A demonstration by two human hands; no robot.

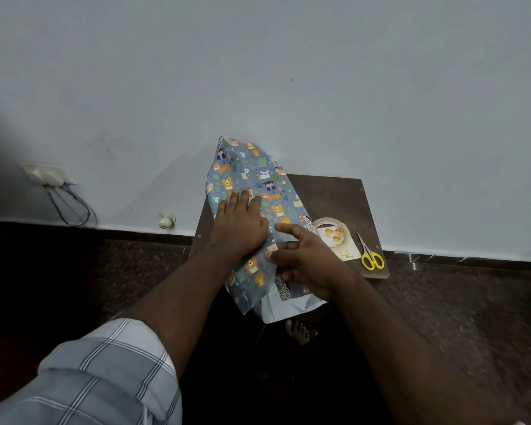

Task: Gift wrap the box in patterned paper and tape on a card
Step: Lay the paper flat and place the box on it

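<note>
Blue patterned paper [252,179] with cartoon animals is folded over the box, which is hidden underneath, on a small dark wooden table [334,197]. My left hand [239,225] lies flat on top of the paper with straight fingers, pressing it down. My right hand [304,259] sits at the paper's near right side, fingers loosely curled at the edge of a fold; whether it pinches the paper is unclear. The paper's white underside [282,311] hangs over the table's near edge. A card [342,243] lies to the right, partly under a tape roll [331,223].
Yellow-handled scissors [371,256] lie at the table's right edge. The table stands against a pale wall, on a dark floor. A wall socket with cables [48,176] is at the left. A bare foot [299,331] shows below the table.
</note>
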